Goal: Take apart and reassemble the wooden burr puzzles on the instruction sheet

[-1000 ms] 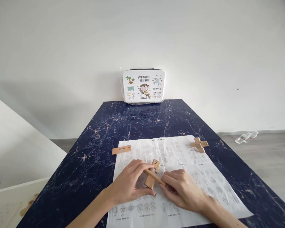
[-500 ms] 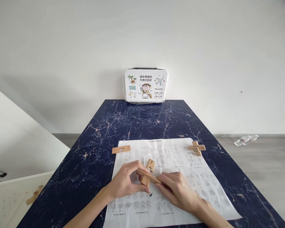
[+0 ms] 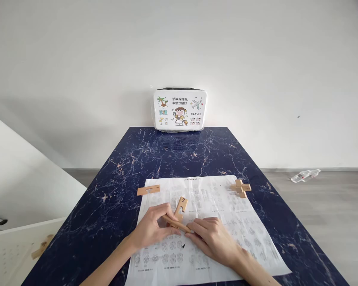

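Observation:
My left hand (image 3: 153,224) is closed around a wooden puzzle piece (image 3: 178,225) that slants down toward the right over a printed sheet (image 3: 241,234). At the lower right end of this piece, my right hand (image 3: 216,238) pinches it between thumb and fingers. A second notched wooden piece (image 3: 182,201) with a dark mark on its face sticks up behind it, away from me. Part of another wooden block shows under the slanted piece, mostly covered by my left fingers. How the pieces interlock is hidden.
On the sheet's far left corner lies a flat notched wooden piece (image 3: 148,190). A cross-shaped wooden assembly (image 3: 241,188) rests at its far right corner. A white cartoon case (image 3: 180,110) stands at the back of the dark blue table (image 3: 179,155). Plastic bottles (image 3: 305,175) lie on the floor.
The slanted piece has tilted in my hands, so its edge shows more and the block beneath shows less. The upright marked piece has turned slightly. Both hands keep their grip.

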`<action>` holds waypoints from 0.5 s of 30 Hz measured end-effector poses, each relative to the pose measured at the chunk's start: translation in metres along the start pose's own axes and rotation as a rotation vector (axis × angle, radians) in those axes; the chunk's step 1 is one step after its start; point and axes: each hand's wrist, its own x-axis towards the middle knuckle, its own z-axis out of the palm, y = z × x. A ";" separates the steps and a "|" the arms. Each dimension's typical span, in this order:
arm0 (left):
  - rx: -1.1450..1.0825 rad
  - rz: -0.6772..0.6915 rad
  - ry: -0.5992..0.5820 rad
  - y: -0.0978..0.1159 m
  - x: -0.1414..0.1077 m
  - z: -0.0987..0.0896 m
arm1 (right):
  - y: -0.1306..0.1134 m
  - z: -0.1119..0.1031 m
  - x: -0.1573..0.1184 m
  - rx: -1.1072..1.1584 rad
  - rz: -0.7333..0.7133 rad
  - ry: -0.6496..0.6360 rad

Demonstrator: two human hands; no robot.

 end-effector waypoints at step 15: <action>-0.042 -0.142 -0.022 0.015 -0.006 -0.013 | -0.003 -0.001 -0.001 0.047 0.002 0.022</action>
